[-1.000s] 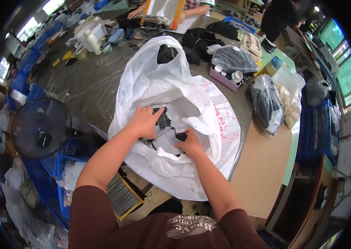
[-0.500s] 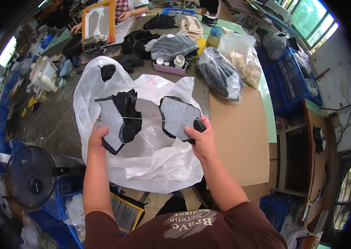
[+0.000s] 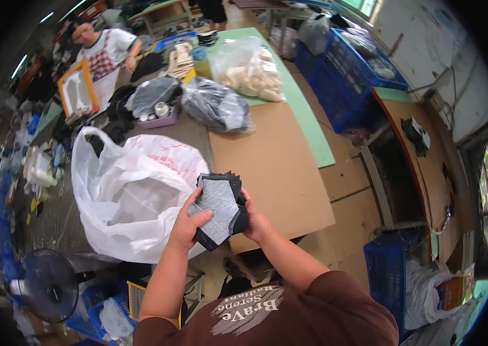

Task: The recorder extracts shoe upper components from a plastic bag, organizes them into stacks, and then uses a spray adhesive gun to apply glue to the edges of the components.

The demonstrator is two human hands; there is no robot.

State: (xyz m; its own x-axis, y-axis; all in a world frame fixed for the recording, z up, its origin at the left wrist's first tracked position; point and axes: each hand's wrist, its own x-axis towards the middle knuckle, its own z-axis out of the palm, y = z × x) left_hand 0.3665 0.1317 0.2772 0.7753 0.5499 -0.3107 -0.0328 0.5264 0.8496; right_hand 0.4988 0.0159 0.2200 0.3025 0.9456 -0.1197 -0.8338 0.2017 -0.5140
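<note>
Left hand (image 3: 184, 225): our fingers are closed around the bundle of grey and black pieces (image 3: 217, 209), with the thumb on its grey face.
Right hand (image 3: 258, 225): our fingers grip the same bundle from its right side.
Bundle: between our hands, near the white plastic bag (image 3: 123, 222).
Brown board (image 3: 281, 164): to the right of the bag.

Left hand (image 3: 187, 222) and right hand (image 3: 257, 224) now holding grey-and-black bundles (image 3: 218, 210) together, mid-frame, no longer spreading them apart above the white bag (image 3: 95, 196). Bag now lying farther left in frame. Co-worker's head (image 3: 82, 34) showing, upper left.
</note>
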